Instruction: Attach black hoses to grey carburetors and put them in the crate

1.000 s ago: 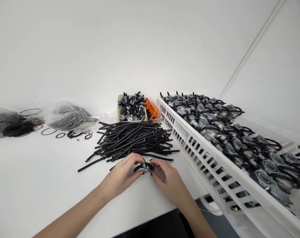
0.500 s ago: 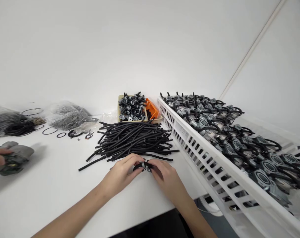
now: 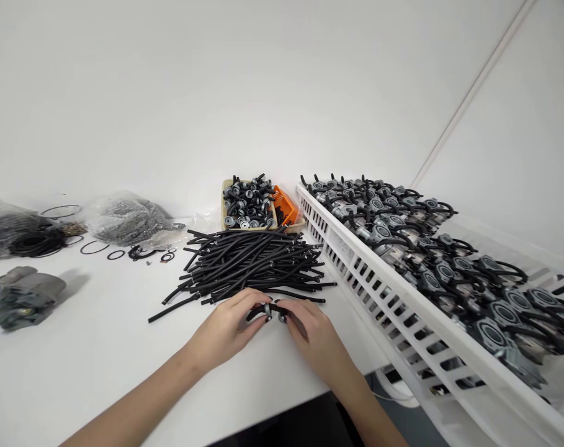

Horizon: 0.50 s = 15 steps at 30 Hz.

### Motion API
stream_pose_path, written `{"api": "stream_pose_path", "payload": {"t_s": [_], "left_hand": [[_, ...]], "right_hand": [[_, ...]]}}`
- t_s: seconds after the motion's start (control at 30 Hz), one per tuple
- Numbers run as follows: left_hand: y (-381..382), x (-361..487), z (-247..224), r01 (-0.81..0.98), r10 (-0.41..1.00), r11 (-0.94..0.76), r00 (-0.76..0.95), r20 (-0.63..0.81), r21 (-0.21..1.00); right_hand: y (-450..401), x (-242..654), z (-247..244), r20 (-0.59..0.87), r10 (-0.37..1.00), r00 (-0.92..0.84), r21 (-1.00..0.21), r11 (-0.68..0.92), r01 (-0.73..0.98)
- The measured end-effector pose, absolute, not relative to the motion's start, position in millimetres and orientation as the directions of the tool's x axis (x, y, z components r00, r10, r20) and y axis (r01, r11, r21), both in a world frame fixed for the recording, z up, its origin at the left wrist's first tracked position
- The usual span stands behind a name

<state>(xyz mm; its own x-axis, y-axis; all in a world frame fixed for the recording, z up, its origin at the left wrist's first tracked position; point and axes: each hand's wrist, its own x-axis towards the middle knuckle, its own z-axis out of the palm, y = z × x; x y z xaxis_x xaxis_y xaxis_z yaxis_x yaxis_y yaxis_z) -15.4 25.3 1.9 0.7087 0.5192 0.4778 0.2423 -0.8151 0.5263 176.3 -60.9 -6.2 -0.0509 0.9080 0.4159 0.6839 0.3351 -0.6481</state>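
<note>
While L hand, R hand pinch hose

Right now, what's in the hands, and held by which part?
The left hand and right hand pinch a short black hose in their fingertips, near a metal fitting; fingers hide the exact grip.

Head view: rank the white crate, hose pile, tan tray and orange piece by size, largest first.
White crate, hose pile, tan tray, orange piece. The pile is nearer the camera, so its lead over the tray is unsure.
</note>
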Motion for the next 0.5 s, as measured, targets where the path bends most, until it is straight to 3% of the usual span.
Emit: {"api": "stream_pose_path", "payload": {"t_s": [0.5], "left_hand": [[21.8,-14.9,8.8,0.285,0.549,-0.793,0.717,0.429,0.539]], "right_hand": [[-62.6,176.3,-8.4,0.382,0.924,-0.027,-0.672,0.298,0.678]]}}
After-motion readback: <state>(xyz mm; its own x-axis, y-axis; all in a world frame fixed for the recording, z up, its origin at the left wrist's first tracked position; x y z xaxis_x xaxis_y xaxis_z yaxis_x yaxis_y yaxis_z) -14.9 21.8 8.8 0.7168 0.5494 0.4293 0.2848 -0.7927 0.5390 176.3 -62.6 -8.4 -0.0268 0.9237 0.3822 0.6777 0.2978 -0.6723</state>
